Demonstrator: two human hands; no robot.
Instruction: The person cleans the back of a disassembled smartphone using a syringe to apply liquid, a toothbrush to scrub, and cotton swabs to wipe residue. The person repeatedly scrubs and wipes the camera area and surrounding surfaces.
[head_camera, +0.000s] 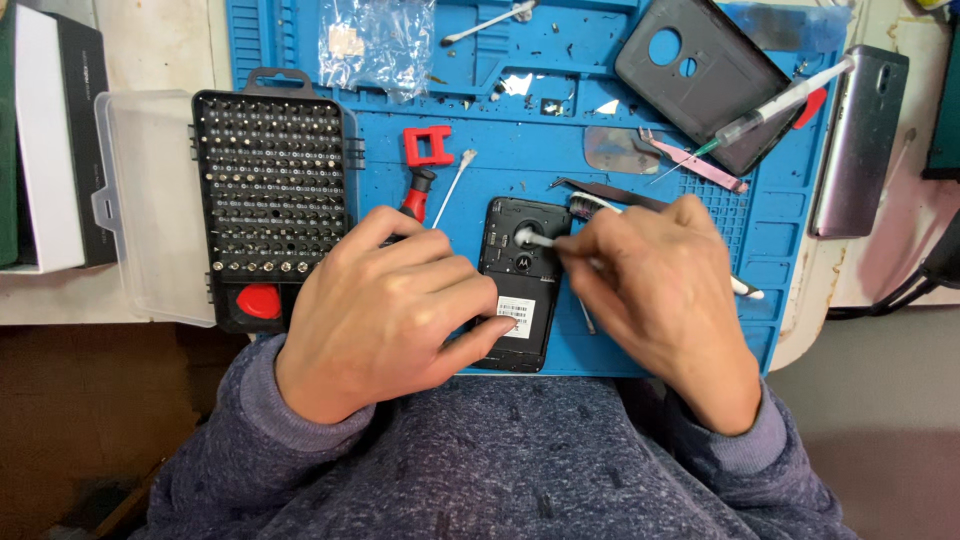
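Bare hands; heathered purple-grey knit sleeves (300, 400), ribbed cuffs, probably sweatshirt.

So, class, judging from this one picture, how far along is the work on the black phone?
Done: the grey back cover is off and lies at the top of the blue mat. In hand: the left hand steadies the opened phone while the right hand presses a cotton swab on its round camera area. Left: the cover is not yet back on; the bit set and red screwdriver lie idle.
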